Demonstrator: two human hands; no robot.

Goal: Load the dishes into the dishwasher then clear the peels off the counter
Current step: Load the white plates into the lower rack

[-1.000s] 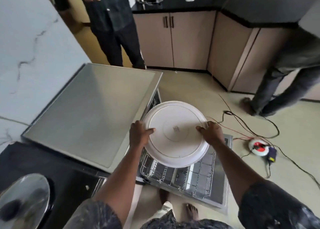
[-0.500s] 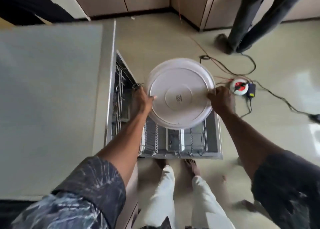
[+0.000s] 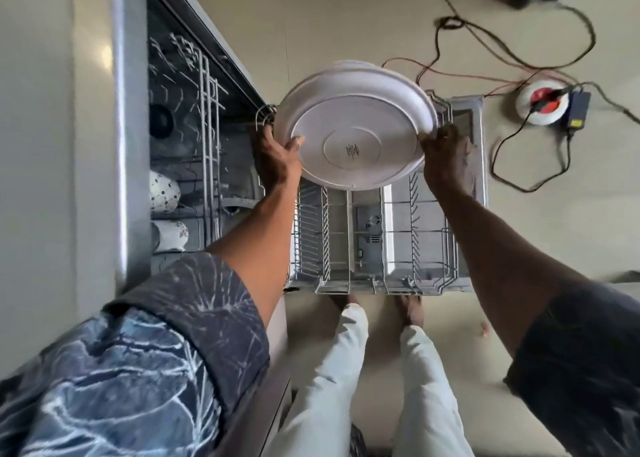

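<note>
A large white plate point(image 3: 353, 127) hangs underside up above the pulled-out lower dishwasher rack point(image 3: 398, 248). My left hand point(image 3: 280, 158) grips its left rim, thumb on the underside. My right hand point(image 3: 445, 155) grips the right rim. The plate is tilted, its far edge higher. A second rim shows just behind it, so it may be a stack of two. The wire rack below holds nothing that I can see. The dishwasher's upper rack point(image 3: 194, 138) at the left carries patterned white cups point(image 3: 164, 191).
The dishwasher's grey top point(image 3: 52, 145) fills the left side. On the floor to the right lie a red-and-white cable reel point(image 3: 540, 101), a black adapter and trailing wires. A person's dark shoe is at the top right. My bare feet stand just before the rack.
I have leaned further over the dishwasher. The plate, held in both hands, has come lower toward the lower rack and tilted a little.
</note>
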